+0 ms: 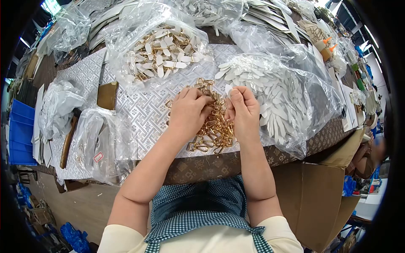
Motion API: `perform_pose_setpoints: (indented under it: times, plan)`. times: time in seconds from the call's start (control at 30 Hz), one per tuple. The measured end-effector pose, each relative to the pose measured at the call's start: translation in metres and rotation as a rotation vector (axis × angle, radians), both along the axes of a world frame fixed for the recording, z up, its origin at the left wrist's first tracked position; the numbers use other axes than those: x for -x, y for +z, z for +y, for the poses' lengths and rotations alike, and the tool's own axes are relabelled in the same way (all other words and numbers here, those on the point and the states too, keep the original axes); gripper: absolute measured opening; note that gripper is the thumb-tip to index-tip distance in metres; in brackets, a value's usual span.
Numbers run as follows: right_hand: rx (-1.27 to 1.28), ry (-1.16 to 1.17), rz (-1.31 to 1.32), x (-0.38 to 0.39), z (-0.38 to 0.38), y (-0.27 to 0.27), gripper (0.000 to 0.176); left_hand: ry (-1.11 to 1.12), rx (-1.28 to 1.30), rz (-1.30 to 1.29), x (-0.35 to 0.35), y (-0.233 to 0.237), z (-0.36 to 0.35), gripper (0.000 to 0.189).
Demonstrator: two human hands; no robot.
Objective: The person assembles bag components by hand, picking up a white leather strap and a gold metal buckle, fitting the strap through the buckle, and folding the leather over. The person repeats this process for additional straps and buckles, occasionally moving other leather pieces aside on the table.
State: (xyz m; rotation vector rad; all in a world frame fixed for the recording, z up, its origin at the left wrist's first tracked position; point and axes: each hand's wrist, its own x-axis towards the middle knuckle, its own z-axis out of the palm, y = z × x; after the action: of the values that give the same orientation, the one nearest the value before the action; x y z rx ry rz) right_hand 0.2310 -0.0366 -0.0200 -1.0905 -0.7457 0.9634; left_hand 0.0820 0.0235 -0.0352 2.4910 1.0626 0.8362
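My left hand [189, 110] rests over a heap of gold metal buckles [213, 130] on the patterned table cover [143, 109], its fingers curled around one buckle. My right hand [243, 107] pinches a small white strip [228, 89] between thumb and forefinger, close to the left hand's fingertips. To the right lies an open clear bag of white strips [274, 92]. Behind the hands sits another clear bag holding white strips fitted with gold buckles [160, 52].
Crumpled clear plastic bags [99, 143] lie at the left. Stacks of flat grey and white pieces [270, 17] fill the far table. A cardboard box [320, 198] stands by the table's right front; blue bins [21, 130] stand at far left. Another person [367, 156] sits at right.
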Motion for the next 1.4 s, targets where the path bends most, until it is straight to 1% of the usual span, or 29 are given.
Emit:
perform_pose_setpoints:
  times: [0.03,0.13,0.2,0.23,0.3,0.33,0.37,0.5,0.53,0.6,0.73,0.83,0.93,1.03,1.1,1.23,1.3,1.33,1.37,1.4]
  plan:
    - [-0.009,-0.005,-0.003,-0.001,0.000,0.000,0.020,0.007,-0.015,0.042,-0.002,0.001,0.001,0.027]
    - [0.005,-0.020,-0.021,0.000,0.000,0.001,0.018,0.024,0.094,-0.166,0.001,-0.003,0.007,0.023]
    - [0.038,-0.005,-0.133,0.000,-0.001,0.001,0.017,0.135,0.403,-0.337,0.010,0.011,0.004,0.016]
    - [0.053,0.001,-0.187,0.000,-0.001,0.001,0.017,0.141,0.713,-0.620,0.013,-0.001,0.010,0.016]
    - [0.034,0.011,-0.377,0.002,0.000,-0.008,0.014,0.106,1.024,-1.001,0.019,0.003,0.013,0.021]
    - [0.016,0.014,-0.488,0.006,0.000,-0.007,0.014,0.086,1.069,-1.044,0.022,0.003,0.014,0.024]
    - [0.059,0.035,-0.576,0.007,-0.003,-0.003,0.011,0.071,1.093,-1.038,0.023,0.003,0.014,0.025]
    - [-0.071,0.006,-0.761,0.010,0.002,-0.009,0.009,0.004,1.169,-1.040,0.021,0.010,0.009,0.028]
    - [-0.068,0.031,-0.719,0.010,0.001,-0.008,0.009,-0.011,1.181,-1.044,0.020,0.011,0.007,0.029]
    - [-0.063,0.080,-0.636,0.013,-0.001,-0.004,0.009,-0.034,1.123,-1.055,0.018,0.009,0.005,0.028]
    - [-0.038,0.099,-0.576,0.014,-0.002,-0.004,0.009,-0.040,0.978,-1.005,0.015,0.010,0.000,0.025]
    - [-0.028,0.114,-0.539,0.014,-0.003,-0.005,0.008,-0.015,0.969,-1.004,0.012,0.010,-0.003,0.020]
    - [-0.022,0.122,-0.482,0.017,-0.004,-0.005,0.007,-0.031,1.001,-0.943,0.013,0.016,-0.007,0.015]
    - [-0.008,0.116,-0.424,0.016,-0.003,-0.010,0.006,-0.011,0.871,-0.819,0.014,0.017,-0.009,0.014]
    - [0.001,0.105,-0.414,0.017,-0.003,-0.007,0.007,-0.034,0.834,-0.767,0.015,0.016,-0.007,0.015]
    - [-0.002,0.147,-0.468,0.014,-0.004,-0.004,0.012,-0.097,0.781,-0.657,0.020,0.010,-0.003,0.013]
    - [0.000,0.194,-0.491,0.018,-0.006,0.006,0.017,-0.147,0.912,-0.724,0.026,0.012,0.002,0.013]
    - [-0.035,0.226,-0.562,0.018,-0.008,0.007,0.028,-0.174,0.977,-0.759,0.029,0.013,0.004,0.013]
    - [-0.096,0.215,-0.593,0.021,-0.007,0.006,0.032,-0.177,1.020,-0.773,0.031,0.013,0.007,0.014]
    - [-0.158,0.204,-0.622,0.024,-0.006,0.003,0.036,-0.186,1.011,-0.745,0.030,0.014,0.006,0.016]
